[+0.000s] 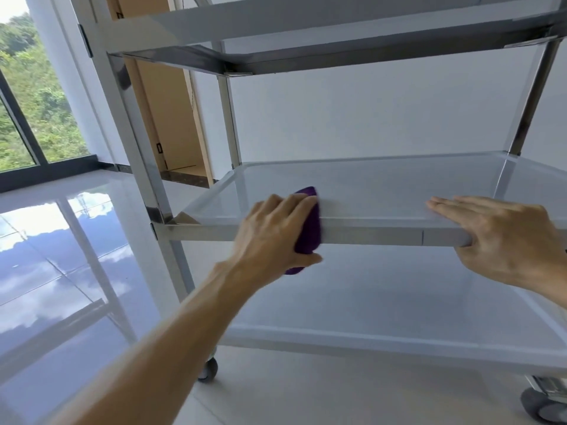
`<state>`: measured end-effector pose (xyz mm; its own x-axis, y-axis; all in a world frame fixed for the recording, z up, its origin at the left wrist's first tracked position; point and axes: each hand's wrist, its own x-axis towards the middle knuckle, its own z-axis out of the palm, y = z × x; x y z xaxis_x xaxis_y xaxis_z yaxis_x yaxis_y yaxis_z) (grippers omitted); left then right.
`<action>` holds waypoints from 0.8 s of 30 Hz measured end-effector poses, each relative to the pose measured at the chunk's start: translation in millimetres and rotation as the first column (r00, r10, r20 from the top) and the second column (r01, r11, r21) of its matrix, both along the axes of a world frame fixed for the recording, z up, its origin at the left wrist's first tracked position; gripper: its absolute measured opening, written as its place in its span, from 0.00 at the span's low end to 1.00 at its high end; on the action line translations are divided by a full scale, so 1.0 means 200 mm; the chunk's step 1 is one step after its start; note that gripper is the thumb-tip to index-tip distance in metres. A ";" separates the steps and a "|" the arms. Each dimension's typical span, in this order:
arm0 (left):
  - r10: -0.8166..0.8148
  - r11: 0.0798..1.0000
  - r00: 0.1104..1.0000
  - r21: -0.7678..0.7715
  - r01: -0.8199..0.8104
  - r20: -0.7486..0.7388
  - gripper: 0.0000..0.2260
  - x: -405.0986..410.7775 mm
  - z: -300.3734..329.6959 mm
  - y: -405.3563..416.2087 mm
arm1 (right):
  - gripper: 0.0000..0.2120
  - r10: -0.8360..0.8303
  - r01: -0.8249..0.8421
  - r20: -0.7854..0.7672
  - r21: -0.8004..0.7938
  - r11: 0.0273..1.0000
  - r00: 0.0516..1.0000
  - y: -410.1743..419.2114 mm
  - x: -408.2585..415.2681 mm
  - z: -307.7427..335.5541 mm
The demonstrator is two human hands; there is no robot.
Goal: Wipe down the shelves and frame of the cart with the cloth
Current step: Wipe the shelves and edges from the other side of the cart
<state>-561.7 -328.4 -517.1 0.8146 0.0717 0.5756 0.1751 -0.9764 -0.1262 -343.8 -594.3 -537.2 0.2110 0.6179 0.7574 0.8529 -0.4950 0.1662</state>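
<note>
Left hand [273,234] clenches one purple cloth [308,228] around the near front rail of the middle steel shelf [368,182]; right hand [503,237] lies flat and released on that rail. Three shelves and two castors show on the stainless-steel cart [138,124]. Progress appears partial; which surfaces are already wiped is unreadable.

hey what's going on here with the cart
A person is wiping a metal cart. The left hand grips a purple cloth wrapped over the front edge of the middle shelf, near its left end. The right hand lies flat on the same edge further right, fingers on top and thumb under the rim, apparently steadying the cart. The shelves in view carry nothing else.
</note>
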 end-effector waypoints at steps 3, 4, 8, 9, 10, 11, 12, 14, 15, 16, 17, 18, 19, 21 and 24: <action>-0.064 0.997 0.998 0.037 0.065 -0.011 0.42 0.08 0.00 -0.09 | 0.31 -0.027 0.027 -0.026 0.007 1.000 0.999 -0.02 0.04 -0.02; -0.081 0.996 0.997 0.042 0.081 -0.019 0.42 0.08 0.01 -0.09 | 0.31 -0.028 0.028 -0.036 0.006 1.000 0.999 -0.04 0.06 -0.02; -0.061 0.994 0.998 0.091 0.064 -0.027 0.43 -0.02 0.01 0.02 | 0.30 -0.024 0.016 -0.125 -0.060 0.998 0.992 -0.09 0.10 -0.02; -0.035 0.995 0.999 0.092 0.037 -0.024 0.43 -0.06 0.01 0.06 | 0.31 -0.042 0.027 -0.164 -0.089 0.996 0.986 -0.10 0.11 -0.02; -0.004 0.996 1.000 0.084 0.006 -0.022 0.43 -0.10 0.01 0.11 | 0.31 -0.067 0.042 -0.202 -0.124 0.991 0.977 -0.12 0.12 -0.03; 0.033 0.997 0.999 0.070 -0.031 -0.021 0.44 -0.14 0.01 0.15 | 0.32 -0.095 0.057 -0.234 -0.163 0.985 0.967 -0.13 0.13 -0.03; 0.074 0.996 0.997 0.046 -0.073 -0.027 0.45 -0.19 0.01 0.19 | 0.32 -0.124 0.073 -0.256 -0.200 0.977 0.959 -0.14 0.15 -0.05; 0.134 0.990 0.989 -0.038 -0.137 -0.058 0.47 -0.25 0.03 0.26 | 0.33 -0.178 0.103 -0.267 -0.274 0.956 0.947 -0.18 0.19 -0.08; 0.144 0.985 0.987 -0.086 -0.150 -0.078 0.48 -0.27 0.03 0.28 | 0.32 -0.188 0.101 -0.263 -0.314 0.944 0.946 -0.21 0.21 -0.11; 0.141 0.981 0.985 -0.121 -0.153 -0.101 0.50 -0.28 0.04 0.29 | 0.32 -0.181 0.090 -0.247 -0.339 0.937 0.952 -0.23 0.23 -0.14; 0.129 0.980 0.984 -0.136 -0.146 -0.125 0.51 -0.28 0.05 0.29 | 0.32 -0.166 0.081 -0.223 -0.348 0.934 0.961 -0.24 0.24 -0.16; 0.114 0.982 0.982 -0.131 -0.134 -0.148 0.52 -0.27 0.05 0.28 | 0.33 -0.169 0.087 -0.204 -0.359 0.929 0.964 -0.26 0.25 -0.16; 0.097 0.986 0.981 -0.121 -0.119 -0.168 0.52 -0.26 0.05 0.28 | 0.37 -0.189 0.103 -0.197 -0.379 0.920 0.962 -0.27 0.24 -0.14; 0.052 0.984 0.978 -0.157 -0.085 -0.203 0.52 -0.26 0.07 0.28 | 0.47 -0.238 0.126 -0.203 -0.447 0.886 0.950 -0.21 0.16 -0.06; -0.051 0.922 0.977 -0.385 -0.033 -0.207 0.50 -0.29 0.13 0.30 | 0.49 -0.108 0.036 -0.177 -0.368 0.929 0.978 0.02 -0.07 0.10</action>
<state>-620.2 -269.2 -491.3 0.9148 0.2446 0.3215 0.1769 -0.9580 0.2257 -358.5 -590.1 -516.9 0.3832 0.8189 0.4272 0.8504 -0.4933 0.1828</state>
